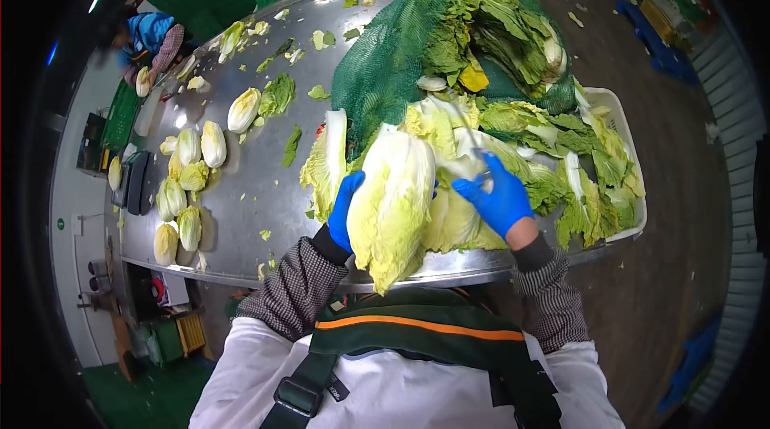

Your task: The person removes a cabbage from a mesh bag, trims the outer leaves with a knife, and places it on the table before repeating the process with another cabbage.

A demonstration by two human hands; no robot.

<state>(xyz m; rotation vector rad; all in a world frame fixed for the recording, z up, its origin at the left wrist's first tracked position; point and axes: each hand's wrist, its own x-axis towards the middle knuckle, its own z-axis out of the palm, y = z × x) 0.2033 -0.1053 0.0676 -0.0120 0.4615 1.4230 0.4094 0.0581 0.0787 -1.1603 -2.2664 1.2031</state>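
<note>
The left hand [345, 208] is curled round the big cabbage [393, 200] at the near edge of the surface [241, 220]; the right hand [499, 195] is half-curled alongside, its grip too blurred to tell, green net [365, 68] beyond.

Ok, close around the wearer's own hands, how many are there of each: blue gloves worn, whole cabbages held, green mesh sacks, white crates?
Blue gloves: 2
Held cabbage: 1
Green mesh sack: 1
White crate: 1
Total: 5
Loose leaves overlap too much to count, so they are left out.
</note>
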